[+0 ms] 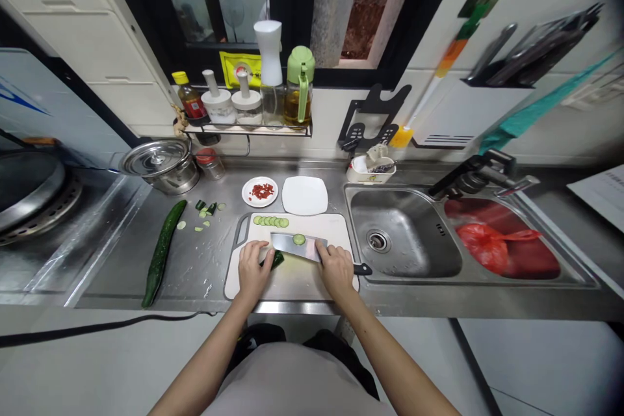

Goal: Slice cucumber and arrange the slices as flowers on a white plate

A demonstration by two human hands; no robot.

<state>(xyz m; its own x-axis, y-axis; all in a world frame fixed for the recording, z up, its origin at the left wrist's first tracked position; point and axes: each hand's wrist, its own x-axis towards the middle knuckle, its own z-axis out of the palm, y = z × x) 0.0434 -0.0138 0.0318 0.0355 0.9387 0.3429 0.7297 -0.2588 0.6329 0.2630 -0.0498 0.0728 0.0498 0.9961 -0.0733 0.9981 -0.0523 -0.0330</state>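
My right hand (335, 268) is closed round the handle of a broad cleaver (291, 245), whose blade lies across a white cutting board (292, 279). One cucumber slice (299, 239) sticks to the blade. My left hand (253, 268) presses down on a short dark green cucumber piece (277, 260), fingers curled, right beside the blade. A row of cut cucumber slices (270, 221) lies along the board's far edge.
A whole cucumber (162, 251) and cucumber trimmings (207, 211) lie on the steel counter to the left. Behind the board stand a dish of red chillies (260, 192) and an empty white plate (305, 195). A pot (160, 166) sits far left, a double sink (404, 234) at right.
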